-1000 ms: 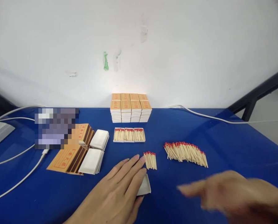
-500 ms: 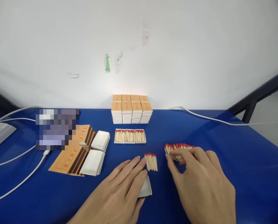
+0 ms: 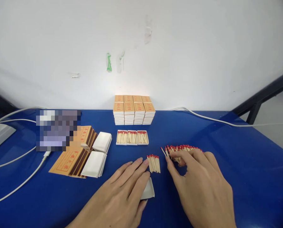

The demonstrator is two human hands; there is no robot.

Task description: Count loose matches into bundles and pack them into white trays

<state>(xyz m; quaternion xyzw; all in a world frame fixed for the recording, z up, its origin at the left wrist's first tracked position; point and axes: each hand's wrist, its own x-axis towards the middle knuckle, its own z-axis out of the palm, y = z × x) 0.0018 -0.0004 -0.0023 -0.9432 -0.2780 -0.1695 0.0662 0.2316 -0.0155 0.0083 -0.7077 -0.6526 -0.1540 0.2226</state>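
Observation:
My left hand (image 3: pixel 122 193) lies flat on the blue table (image 3: pixel 238 158), fingers stretched out over a white matchbox tray (image 3: pixel 149 190). Its fingertips touch a small bundle of red-tipped matches (image 3: pixel 153 163). My right hand (image 3: pixel 202 186) rests on the left end of a larger pile of matches (image 3: pixel 183 148), thumb and fingers closed on a few of them. One match sticks out to the left of the pile. Three filled trays (image 3: pixel 132 137) sit in a row just beyond.
A block of stacked closed matchboxes (image 3: pixel 133 109) stands against the white wall. Orange sleeves (image 3: pixel 71 160) and white empty trays (image 3: pixel 97 155) lie at the left. White cables (image 3: pixel 17 158) cross the left side, another cable (image 3: pixel 215 119) runs at the back right.
My right hand came in from the lower right, reached the large match pile and pinched some matches, dragging them slightly left. The left hand has stayed put.

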